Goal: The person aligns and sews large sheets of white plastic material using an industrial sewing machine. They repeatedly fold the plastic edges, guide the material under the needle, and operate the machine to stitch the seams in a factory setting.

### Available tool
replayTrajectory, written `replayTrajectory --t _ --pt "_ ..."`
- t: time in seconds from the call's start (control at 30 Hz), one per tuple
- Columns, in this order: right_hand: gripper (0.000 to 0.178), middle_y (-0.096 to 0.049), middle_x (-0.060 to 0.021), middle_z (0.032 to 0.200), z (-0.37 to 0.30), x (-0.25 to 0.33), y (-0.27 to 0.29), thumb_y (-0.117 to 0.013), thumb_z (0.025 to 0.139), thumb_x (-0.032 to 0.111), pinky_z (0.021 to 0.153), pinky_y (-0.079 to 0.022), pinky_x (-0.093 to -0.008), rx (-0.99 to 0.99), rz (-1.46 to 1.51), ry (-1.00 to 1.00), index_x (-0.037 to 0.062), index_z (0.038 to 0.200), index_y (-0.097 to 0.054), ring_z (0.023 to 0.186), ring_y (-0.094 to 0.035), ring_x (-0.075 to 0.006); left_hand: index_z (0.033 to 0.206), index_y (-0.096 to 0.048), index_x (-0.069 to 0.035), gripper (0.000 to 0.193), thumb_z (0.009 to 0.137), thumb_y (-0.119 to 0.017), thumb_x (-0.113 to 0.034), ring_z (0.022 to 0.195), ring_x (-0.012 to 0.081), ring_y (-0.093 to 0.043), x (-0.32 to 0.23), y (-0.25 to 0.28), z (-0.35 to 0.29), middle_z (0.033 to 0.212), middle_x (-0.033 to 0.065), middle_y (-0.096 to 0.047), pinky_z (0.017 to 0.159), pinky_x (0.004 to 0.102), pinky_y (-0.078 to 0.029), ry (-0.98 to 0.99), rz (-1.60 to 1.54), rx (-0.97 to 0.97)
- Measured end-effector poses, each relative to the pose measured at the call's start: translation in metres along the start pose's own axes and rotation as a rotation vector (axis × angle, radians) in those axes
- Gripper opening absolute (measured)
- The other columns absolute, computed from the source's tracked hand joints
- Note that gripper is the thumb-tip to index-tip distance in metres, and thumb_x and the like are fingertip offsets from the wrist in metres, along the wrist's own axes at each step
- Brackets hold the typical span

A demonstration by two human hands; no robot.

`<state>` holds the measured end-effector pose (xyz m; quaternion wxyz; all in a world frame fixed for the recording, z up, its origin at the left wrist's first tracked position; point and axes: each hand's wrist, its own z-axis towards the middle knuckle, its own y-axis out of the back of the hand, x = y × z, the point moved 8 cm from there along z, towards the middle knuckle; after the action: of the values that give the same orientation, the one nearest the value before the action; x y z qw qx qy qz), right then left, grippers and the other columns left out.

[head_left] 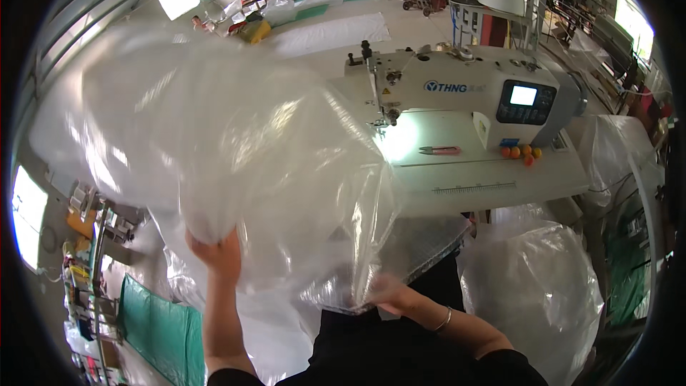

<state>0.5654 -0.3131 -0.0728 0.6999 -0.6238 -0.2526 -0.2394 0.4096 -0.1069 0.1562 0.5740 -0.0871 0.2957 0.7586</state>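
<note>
"Hands first: where are yours, and how do the fingers stand?"

"Your left hand point(218, 251) is raised against the underside of the clear plastic film point(214, 150); its fingers bend into the folds, tips hidden, so I cannot tell whether they pinch. Your right hand point(388, 292), a bracelet point(444, 319) at its wrist, sits by the film's lower right corner, too blurred to say if the fingers are spread or pressed together."

"And the film itself?"

"It billows in front of you and off to your left. A grey sheet point(432, 243) shows just past your right hand."

"Farther out?"

"You face a sewing machine point(457, 89) with its lamp lit. Red-handled snips point(439, 151) and small orange balls point(526, 151) lie on its table point(543, 177). Beyond, a white sheet point(336, 34) lies on the floor."
</note>
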Motion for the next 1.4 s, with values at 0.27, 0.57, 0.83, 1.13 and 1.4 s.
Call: replayTrajectory --t 0.27,0.57,0.83,1.13,1.4 --pt "0.022 -0.066 -0.0086 0.093 0.071 0.033 -0.014 -0.063 0.088 0.015 0.082 -0.047 -0.0291 -0.293 -0.693 0.289 -0.0036 0.101 -0.065 0.092 -0.060 -0.0149 0.092 -0.063 0.007 0.030 0.079 -0.072 -0.017 0.084 0.0387 -0.061 0.035 -0.098 0.056 0.089 0.0220 -0.065 0.076 0.0429 -0.047 0.038 -0.048 0.369" --pt "0.033 -0.065 -0.0113 0.106 0.025 -0.013 -0.023 -0.047 0.100 0.025 0.084 -0.050 -0.0304 0.013 -0.202 -0.223 -0.0028 0.105 -0.063 0.097 -0.063 -0.0182 0.103 -0.063 0.003 0.042 0.081 -0.070 -0.032 0.099 0.0379 -0.059 0.265 -0.003 0.088 0.099 0.0231 -0.064 0.088 0.0475 -0.041 0.171 0.676 0.369" --pt "0.035 -0.070 -0.0062 0.086 -0.040 -0.058 0.049 -0.053 0.097 0.034 0.067 -0.047 -0.0247 -0.258 -0.336 -0.396 0.0033 0.090 -0.068 0.079 -0.062 -0.0123 0.145 -0.023 -0.005 0.085 0.077 -0.071 -0.020 0.134 0.0359 -0.035 0.287 -0.015 0.094 0.148 0.0162 -0.032 0.109 0.0491 -0.029 0.175 0.818 0.095" --pt "0.024 -0.068 0.0002 0.087 -0.041 -0.047 0.019 -0.059 0.094 0.025 0.062 -0.041 -0.0213 -0.149 -0.483 -0.302 0.0035 0.095 -0.069 0.075 -0.056 -0.0054 0.141 -0.035 -0.003 0.077 0.074 -0.072 -0.011 0.136 0.0295 -0.032 -0.088 -0.119 -0.145 0.145 0.0140 -0.036 0.110 0.0431 -0.029 -0.157 -0.247 1.198" --pt "0.015 -0.067 -0.0037 0.086 -0.043 -0.028 0.000 -0.063 0.090 0.013 0.069 -0.048 -0.0283 -0.177 -0.673 0.006 -0.0011 0.093 -0.067 0.077 -0.061 -0.0126 0.094 -0.065 -0.001 0.016 0.078 -0.066 0.001 0.075 0.0268 -0.061 -0.085 -0.122 -0.186 0.087 0.0111 -0.062 0.063 0.0338 -0.049 -0.160 -0.251 0.794"
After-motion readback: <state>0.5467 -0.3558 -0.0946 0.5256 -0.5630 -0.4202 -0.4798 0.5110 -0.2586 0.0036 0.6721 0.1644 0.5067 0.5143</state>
